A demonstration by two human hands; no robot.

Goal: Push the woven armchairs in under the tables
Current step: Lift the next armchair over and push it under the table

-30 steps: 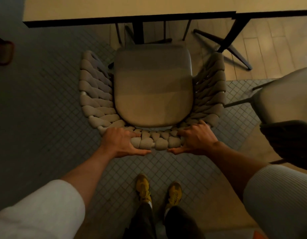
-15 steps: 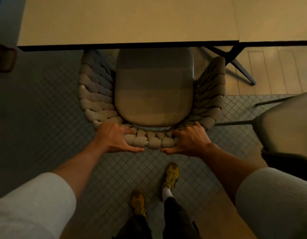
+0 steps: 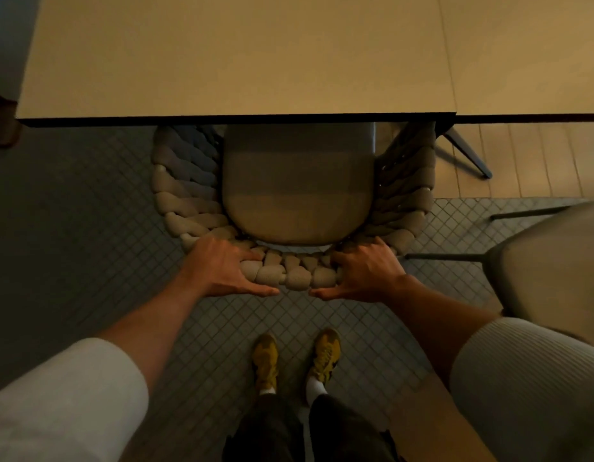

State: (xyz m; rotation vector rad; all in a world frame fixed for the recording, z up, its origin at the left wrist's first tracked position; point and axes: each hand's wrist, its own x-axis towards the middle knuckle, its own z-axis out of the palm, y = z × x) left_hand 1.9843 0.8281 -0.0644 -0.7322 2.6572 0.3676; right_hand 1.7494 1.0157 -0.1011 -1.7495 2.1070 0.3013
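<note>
A woven armchair (image 3: pixel 185 198) with thick beige braided arms and a smooth tan seat cushion (image 3: pixel 297 195) stands in front of me. Its front part is hidden under the pale table (image 3: pixel 235 61). My left hand (image 3: pixel 218 270) grips the braided backrest on the left, fingers over the top and thumb below. My right hand (image 3: pixel 365 275) holds the same backrest on the right in the same way.
A second table (image 3: pixel 529 55) adjoins on the right, with a dark leg (image 3: pixel 469 155) below it. Another chair (image 3: pixel 555 261) stands close at my right. My yellow shoes (image 3: pixel 265 358) are on the grey diamond-pattern floor; wooden planks lie at the right.
The armchair has slid forward, so more of its seat and arms now lie under the table edge. I stepped after it; both feet are side by side again. Both hands kept their hold.
</note>
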